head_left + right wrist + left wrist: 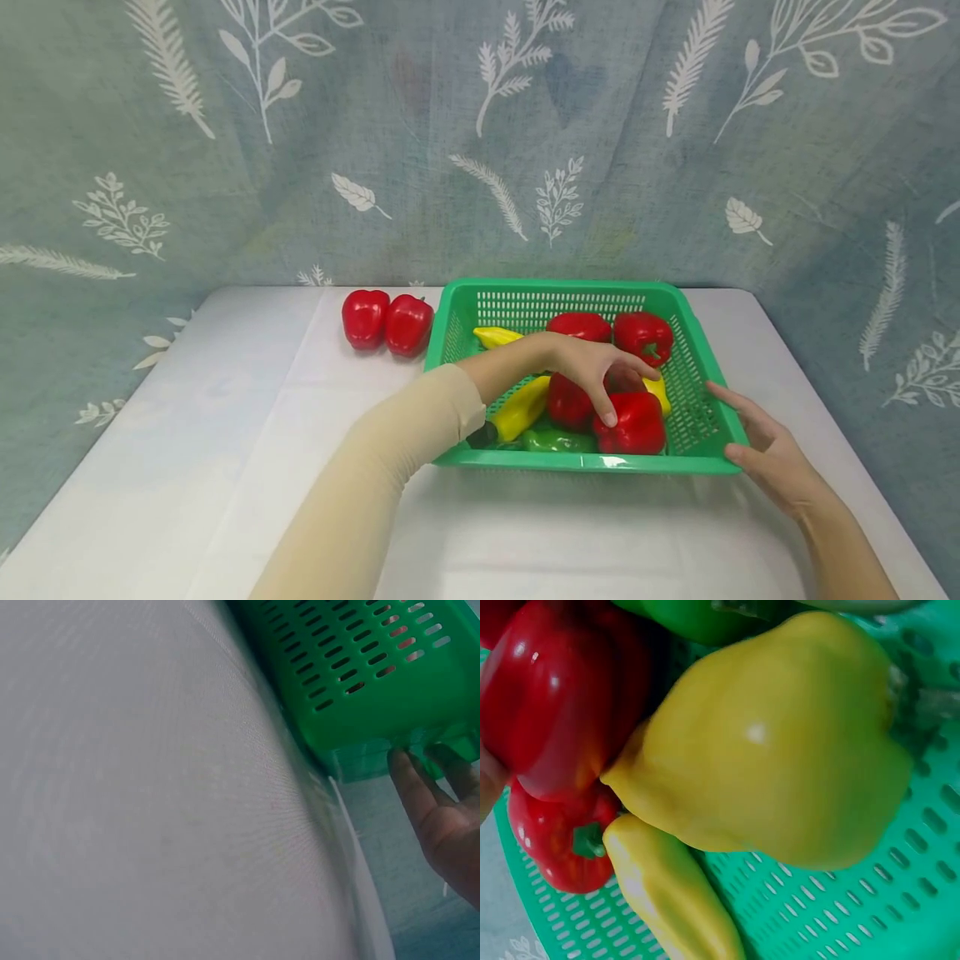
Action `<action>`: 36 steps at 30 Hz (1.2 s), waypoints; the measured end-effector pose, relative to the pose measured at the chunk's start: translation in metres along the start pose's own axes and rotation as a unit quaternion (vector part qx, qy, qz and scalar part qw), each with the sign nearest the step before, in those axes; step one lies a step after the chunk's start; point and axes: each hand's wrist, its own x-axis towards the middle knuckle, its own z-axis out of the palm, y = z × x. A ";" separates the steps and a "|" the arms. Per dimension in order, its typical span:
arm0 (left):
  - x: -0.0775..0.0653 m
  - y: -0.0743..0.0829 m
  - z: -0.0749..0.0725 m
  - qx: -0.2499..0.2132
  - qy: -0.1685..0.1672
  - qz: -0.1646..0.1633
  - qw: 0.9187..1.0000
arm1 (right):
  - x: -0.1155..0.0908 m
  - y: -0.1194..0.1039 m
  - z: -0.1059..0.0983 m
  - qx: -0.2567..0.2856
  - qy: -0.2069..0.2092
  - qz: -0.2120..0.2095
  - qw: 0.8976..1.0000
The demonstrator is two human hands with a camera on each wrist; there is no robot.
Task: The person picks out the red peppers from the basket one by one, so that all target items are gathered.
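Observation:
My left hand (592,367) reaches over the green plastic basket (540,460), fingers spread. Its thumb touches a red bell pepper (637,429) near the basket's front; the fingers extend over the peppers behind. In the left wrist view, a fingertip shows at the left edge against a red bell pepper (562,697), beside a large yellow pepper (780,750). My right hand (772,454) holds the basket's right rim near the front corner. In the right wrist view, fingers of the right hand (450,817) meet the basket's edge (360,761); some are hidden.
Two red bell peppers (387,323) lie left of the basket on the white cloth (247,433). Inside the basket are more red peppers (645,336), yellow peppers (522,408) and a green pepper (557,439). A patterned curtain (420,142) hangs behind.

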 end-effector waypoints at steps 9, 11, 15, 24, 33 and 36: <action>0.001 0.005 0.006 0.052 -0.029 -0.033 0.998 | 0.000 0.000 0.001 -0.011 0.015 0.003 1.000; -0.001 0.004 0.007 0.056 -0.016 -0.030 0.998 | 0.000 0.000 0.001 -0.013 0.017 0.000 1.000; -0.003 0.003 0.007 0.048 0.012 -0.023 0.999 | 0.001 0.002 0.001 -0.016 0.016 -0.005 1.000; -0.017 0.008 0.000 0.010 0.080 0.012 0.997 | 0.000 0.004 0.001 -0.007 0.006 -0.023 1.000; -0.038 0.010 -0.014 -0.054 0.116 0.014 0.992 | 0.000 0.007 0.001 -0.012 0.020 -0.020 1.000; -0.045 0.009 -0.017 -0.072 0.117 0.023 0.990 | 0.000 0.007 0.001 -0.011 0.019 -0.022 1.000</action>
